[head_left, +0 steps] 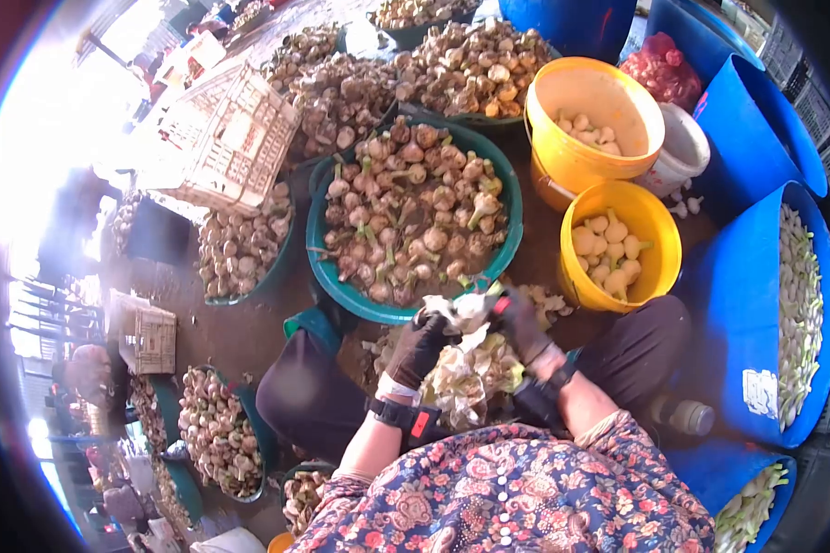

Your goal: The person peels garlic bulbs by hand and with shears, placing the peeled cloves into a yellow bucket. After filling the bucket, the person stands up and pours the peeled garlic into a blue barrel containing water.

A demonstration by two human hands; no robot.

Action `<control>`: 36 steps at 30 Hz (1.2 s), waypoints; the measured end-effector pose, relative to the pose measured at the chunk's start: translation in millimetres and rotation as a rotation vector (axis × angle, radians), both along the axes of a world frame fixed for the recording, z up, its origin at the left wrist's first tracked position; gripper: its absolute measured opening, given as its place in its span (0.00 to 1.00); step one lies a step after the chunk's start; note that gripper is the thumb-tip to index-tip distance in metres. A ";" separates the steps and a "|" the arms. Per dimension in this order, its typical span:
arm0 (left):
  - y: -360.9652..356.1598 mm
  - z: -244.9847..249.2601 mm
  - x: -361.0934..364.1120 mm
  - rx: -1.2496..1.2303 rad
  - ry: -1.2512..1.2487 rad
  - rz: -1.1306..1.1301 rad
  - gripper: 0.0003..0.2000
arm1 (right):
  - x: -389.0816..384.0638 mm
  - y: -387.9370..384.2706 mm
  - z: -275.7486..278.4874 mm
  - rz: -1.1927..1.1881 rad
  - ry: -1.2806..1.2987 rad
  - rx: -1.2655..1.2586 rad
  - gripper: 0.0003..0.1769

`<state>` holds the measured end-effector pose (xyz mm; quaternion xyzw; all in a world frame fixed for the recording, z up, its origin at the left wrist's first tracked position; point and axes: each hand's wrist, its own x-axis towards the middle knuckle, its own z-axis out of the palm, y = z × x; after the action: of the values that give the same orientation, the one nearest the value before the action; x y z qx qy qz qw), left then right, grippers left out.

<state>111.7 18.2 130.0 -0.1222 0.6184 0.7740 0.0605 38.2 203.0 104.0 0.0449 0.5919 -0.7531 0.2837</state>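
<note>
My left hand (420,347), in a dark glove, is closed on a pale garlic bulb (468,311) with loose white skin. My right hand (524,324), gloved too, is closed right beside the bulb. A small red spot shows at its fingers, but I cannot tell what it grips. Peeled garlic skins (475,373) lie heaped just below both hands, between my legs. Directly ahead stands a round green tub (510,241) of unpeeled garlic bulbs (415,203). To the right is a yellow bucket (659,235) holding clean white garlic bulbs (609,249).
A second yellow bucket (595,83) with white bulbs stands behind. Blue bins (729,323) line the right side, some filled with pale produce. More tubs of garlic (217,429) and a tilted white crate (235,138) are on the left. A red net bag (662,72) lies at the back.
</note>
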 end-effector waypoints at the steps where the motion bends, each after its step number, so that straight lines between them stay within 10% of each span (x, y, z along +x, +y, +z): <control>1: -8.5 2.3 2.6 0.049 -0.133 -0.160 0.12 | -6.4 5.9 0.0 -0.021 -0.110 -0.142 0.13; 5: -8.3 36.0 2.7 -0.961 -0.240 -1.017 0.25 | -20.0 14.3 27.1 -0.014 -0.101 -0.384 0.16; 12: 13.3 44.8 -20.7 -0.332 0.082 -0.060 0.35 | -10.5 6.8 36.7 0.031 0.053 -0.344 0.18; 15: 33.9 38.1 -29.4 -0.227 0.230 -0.141 0.28 | -6.6 6.4 45.3 0.042 -0.014 -0.225 0.18; 18: 24.1 39.4 -32.5 0.073 -0.125 -0.263 0.24 | -5.3 7.0 56.5 0.009 -0.084 -0.109 0.18; 24: 43.3 -5.3 -36.2 -0.067 0.005 -0.183 0.34 | -7.7 14.6 58.6 -0.056 -0.094 -0.009 0.20; 26: 42.2 32.0 -38.5 0.329 -0.284 -0.323 0.35 | -7.5 21.3 68.3 -0.029 -0.127 -0.022 0.19; 33: 79.7 60.4 -24.6 -0.505 0.014 -0.028 0.22 | -4.4 24.9 60.5 -0.157 0.101 0.085 0.17; 36: 74.1 62.0 -22.8 -0.433 -0.150 -0.046 0.19 | -1.1 25.1 54.1 -0.230 0.289 0.149 0.18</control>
<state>88.8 92.4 192.0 -0.1754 0.7664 0.6104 0.0961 37.1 228.1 158.1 0.0247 0.6714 -0.7334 0.1037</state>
